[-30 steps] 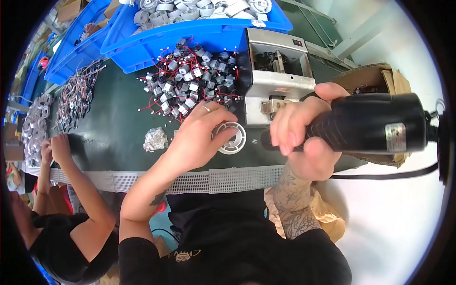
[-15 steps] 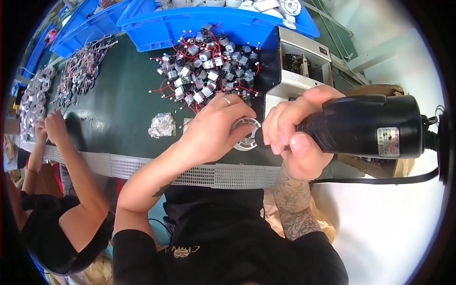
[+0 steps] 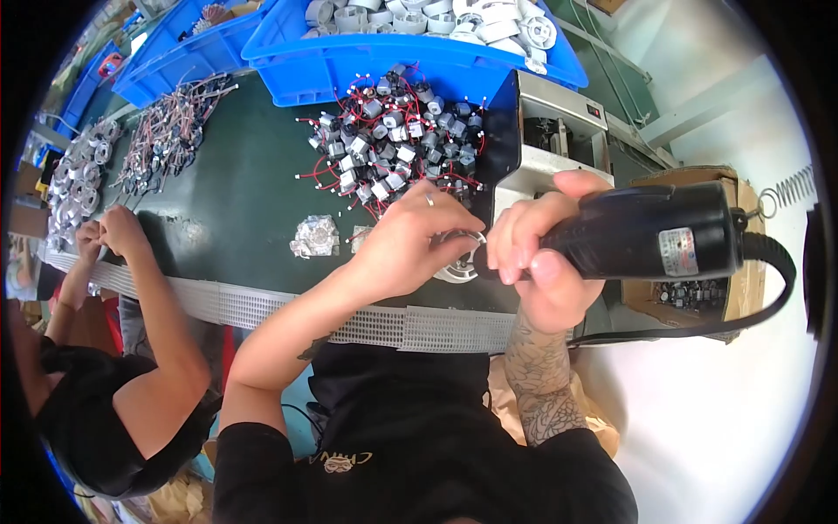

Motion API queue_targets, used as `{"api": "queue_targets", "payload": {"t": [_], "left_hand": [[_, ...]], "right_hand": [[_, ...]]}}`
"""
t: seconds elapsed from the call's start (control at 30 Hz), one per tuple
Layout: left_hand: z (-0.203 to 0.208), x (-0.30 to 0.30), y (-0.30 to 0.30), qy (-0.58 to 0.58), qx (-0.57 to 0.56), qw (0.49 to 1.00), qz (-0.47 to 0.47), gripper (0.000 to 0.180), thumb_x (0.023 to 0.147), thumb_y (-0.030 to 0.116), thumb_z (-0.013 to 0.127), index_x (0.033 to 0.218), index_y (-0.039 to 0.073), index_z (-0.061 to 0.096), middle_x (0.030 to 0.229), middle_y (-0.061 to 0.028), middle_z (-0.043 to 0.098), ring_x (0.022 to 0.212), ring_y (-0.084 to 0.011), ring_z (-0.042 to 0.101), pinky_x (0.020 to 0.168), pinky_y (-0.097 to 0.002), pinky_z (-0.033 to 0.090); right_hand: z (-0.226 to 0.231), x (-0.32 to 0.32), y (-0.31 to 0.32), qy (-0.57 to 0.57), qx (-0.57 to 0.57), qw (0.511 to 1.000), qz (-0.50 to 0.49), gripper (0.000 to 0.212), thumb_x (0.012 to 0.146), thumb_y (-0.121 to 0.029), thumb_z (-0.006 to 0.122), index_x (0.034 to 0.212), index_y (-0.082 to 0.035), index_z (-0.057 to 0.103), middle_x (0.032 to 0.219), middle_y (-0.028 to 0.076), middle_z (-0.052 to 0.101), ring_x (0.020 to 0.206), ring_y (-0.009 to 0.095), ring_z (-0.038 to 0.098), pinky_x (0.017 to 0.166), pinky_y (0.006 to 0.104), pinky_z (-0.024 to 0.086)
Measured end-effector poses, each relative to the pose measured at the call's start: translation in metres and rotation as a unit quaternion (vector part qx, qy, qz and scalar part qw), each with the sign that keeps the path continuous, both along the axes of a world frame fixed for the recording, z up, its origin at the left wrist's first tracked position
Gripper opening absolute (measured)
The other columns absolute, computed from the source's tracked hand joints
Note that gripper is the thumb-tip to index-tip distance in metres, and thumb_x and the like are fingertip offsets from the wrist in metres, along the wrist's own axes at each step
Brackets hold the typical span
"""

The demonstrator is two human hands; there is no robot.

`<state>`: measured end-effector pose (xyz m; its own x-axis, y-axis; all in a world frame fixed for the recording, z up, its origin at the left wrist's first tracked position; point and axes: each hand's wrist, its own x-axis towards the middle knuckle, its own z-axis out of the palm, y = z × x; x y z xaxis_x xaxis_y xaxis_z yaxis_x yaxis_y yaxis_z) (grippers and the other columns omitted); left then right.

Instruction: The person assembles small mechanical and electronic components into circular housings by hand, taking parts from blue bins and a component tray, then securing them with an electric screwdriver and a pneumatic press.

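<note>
My left hand [image 3: 403,243] holds a round white plastic housing [image 3: 457,274] over the green bench, its fingers and thumb closed on the left part of it. Wrapped round a black electric screwdriver [image 3: 642,229] is my right hand [image 3: 546,249]. The screwdriver lies nearly level, its front end pointing left at the housing. My fingers hide its tip, so contact with the housing cannot be made out. Just beyond my left hand is a heap of small grey motors [image 3: 393,140] with red wires.
Behind the motors stands a blue bin [image 3: 375,65] of white housings. A metal screw-feeding machine [image 3: 559,105] is at the right, with a cardboard box [image 3: 742,297] nearby. A crumpled silvery packet [image 3: 315,237] lies left of my hand. A co-worker's hands [image 3: 118,236] work at the far left.
The housing now looks more tilted between my hands. The screwdriver's rear end has shifted left, showing its cable and a coiled spring. The whole view has shifted slightly.
</note>
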<state>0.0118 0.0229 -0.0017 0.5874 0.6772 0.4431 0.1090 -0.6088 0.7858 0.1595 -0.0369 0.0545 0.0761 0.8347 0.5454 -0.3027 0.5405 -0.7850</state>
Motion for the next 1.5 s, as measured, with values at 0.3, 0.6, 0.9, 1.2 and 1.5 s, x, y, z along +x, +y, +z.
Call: {"api": "queue_targets", "payload": {"t": [0.3, 0.6, 0.9, 1.2, 1.5], "left_hand": [[0.028, -0.061, 0.014, -0.055, 0.006, 0.984, 0.169, 0.014, 0.077, 0.002, 0.073, 0.091, 0.004, 0.071, 0.090, -0.0073, 0.070, 0.080, -0.0162, 0.064, 0.072, -0.0285, 0.051], [0.010, -0.165, 0.103, 0.147, 0.121, 0.837, 0.514, 0.020, 0.087, 0.015, 0.065, 0.101, 0.002, 0.068, 0.088, -0.0112, 0.068, 0.076, -0.0177, 0.064, 0.067, -0.0294, 0.049], [0.090, 0.066, 0.200, 0.055, 0.258, 0.935, 0.236, 0.042, 0.081, 0.035, 0.069, 0.110, 0.004, 0.064, 0.101, -0.0172, 0.066, 0.096, -0.0315, 0.064, 0.084, -0.0389, 0.050], [0.077, 0.138, 0.249, 0.072, 0.102, 0.947, 0.297, 0.059, 0.073, 0.045, 0.073, 0.110, 0.001, 0.059, 0.096, -0.0218, 0.068, 0.096, -0.0359, 0.064, 0.086, -0.0408, 0.050], [0.093, 0.026, 0.064, -0.005, 0.037, 0.987, 0.159, 0.027, 0.092, 0.026, 0.061, 0.100, 0.000, 0.062, 0.071, -0.0135, 0.064, 0.062, -0.0157, 0.061, 0.056, -0.0299, 0.046]], "right_hand": [[0.005, 0.049, -0.017, 0.099, 0.063, 0.993, -0.013, 0.070, 0.083, -0.024, 0.070, 0.133, 0.002, 0.031, 0.068, 0.005, 0.050, 0.050, 0.016, 0.049, 0.046, 0.0307, 0.042], [-0.009, 0.041, -0.017, 0.128, 0.011, 0.991, 0.038, 0.066, 0.070, 0.006, 0.067, 0.128, 0.005, 0.036, 0.068, 0.008, 0.053, 0.061, 0.019, 0.054, 0.055, 0.0310, 0.046], [-0.022, 0.044, -0.014, 0.039, -0.051, 0.997, -0.029, 0.060, 0.079, -0.010, 0.065, 0.129, 0.002, 0.036, 0.065, 0.006, 0.050, 0.051, 0.016, 0.050, 0.048, 0.0320, 0.043], [-0.023, 0.043, -0.006, 0.033, -0.088, 0.995, -0.040, 0.057, 0.079, -0.009, 0.063, 0.128, 0.003, 0.036, 0.066, 0.008, 0.050, 0.051, 0.017, 0.050, 0.049, 0.0321, 0.043], [-0.019, 0.043, -0.013, 0.066, -0.033, 0.997, -0.021, 0.061, 0.078, -0.012, 0.065, 0.129, 0.004, 0.035, 0.066, 0.006, 0.050, 0.050, 0.016, 0.049, 0.047, 0.0321, 0.043]]}}
